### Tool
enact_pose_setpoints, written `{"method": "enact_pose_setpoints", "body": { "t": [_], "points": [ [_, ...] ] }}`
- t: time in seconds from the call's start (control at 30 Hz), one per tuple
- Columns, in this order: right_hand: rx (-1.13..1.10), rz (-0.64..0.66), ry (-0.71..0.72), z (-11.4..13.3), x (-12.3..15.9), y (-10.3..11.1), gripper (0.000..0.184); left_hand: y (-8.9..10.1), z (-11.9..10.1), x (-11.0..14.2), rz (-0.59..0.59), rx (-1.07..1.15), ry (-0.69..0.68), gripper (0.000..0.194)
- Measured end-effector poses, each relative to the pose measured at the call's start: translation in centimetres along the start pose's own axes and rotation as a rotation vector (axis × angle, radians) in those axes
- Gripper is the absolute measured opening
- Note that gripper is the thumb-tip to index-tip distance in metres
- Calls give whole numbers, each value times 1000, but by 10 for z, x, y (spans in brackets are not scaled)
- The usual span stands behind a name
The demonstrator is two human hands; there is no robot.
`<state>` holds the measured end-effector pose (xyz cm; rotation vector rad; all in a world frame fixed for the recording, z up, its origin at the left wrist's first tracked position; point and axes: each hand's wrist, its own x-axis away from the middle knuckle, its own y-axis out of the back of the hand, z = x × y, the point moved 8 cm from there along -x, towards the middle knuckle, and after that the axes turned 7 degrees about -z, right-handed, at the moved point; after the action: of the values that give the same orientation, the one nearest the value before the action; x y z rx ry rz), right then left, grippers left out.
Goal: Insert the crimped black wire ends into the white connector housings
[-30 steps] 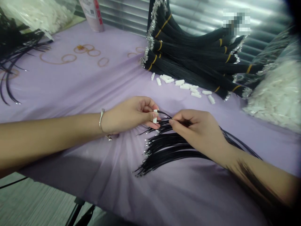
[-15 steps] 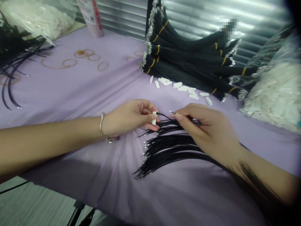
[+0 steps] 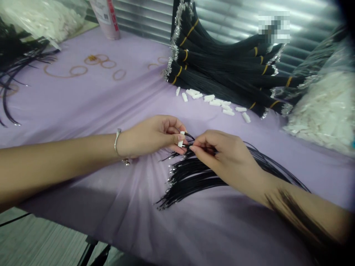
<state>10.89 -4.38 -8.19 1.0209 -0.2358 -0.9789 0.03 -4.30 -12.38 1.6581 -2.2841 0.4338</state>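
Observation:
Between the thumb and fingers of my left hand [image 3: 159,135] is a small white plastic connector housing [image 3: 181,139], held upright. A black wire [image 3: 189,136] runs out of its upper part to the right. My right hand [image 3: 224,151] pinches another black wire [image 3: 186,146] near its tip, and that tip is at the lower end of the housing. Whether it has gone in I cannot tell. Under both hands a fan of loose black wires [image 3: 191,180] with shiny metal terminals lies on the purple cloth.
Several loose white housings [image 3: 212,100] lie behind my hands. Beyond them are banded bundles of black wires [image 3: 222,70]. A clear bag of white parts [image 3: 327,111] stands at the right. Rubber bands [image 3: 95,61], more black wires [image 3: 16,62] and a bottle [image 3: 107,18] are at the left.
My right hand drew back with a wire tip showing half a second ago, then came left and down to the housing. My left hand keeps hold of the housing in about the same place.

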Motion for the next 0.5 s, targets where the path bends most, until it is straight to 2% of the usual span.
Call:
{"method": "enact_pose_setpoints", "body": {
  "t": [0.27, 0.5],
  "points": [
    [-12, 9, -38, -2, 0, -1, 8, 0, 0, 0, 10, 5, -2, 4],
    [-21, -12, 42, 2, 2, -7, 11, 1, 2, -1, -21, -7, -11, 4]
  ]
}}
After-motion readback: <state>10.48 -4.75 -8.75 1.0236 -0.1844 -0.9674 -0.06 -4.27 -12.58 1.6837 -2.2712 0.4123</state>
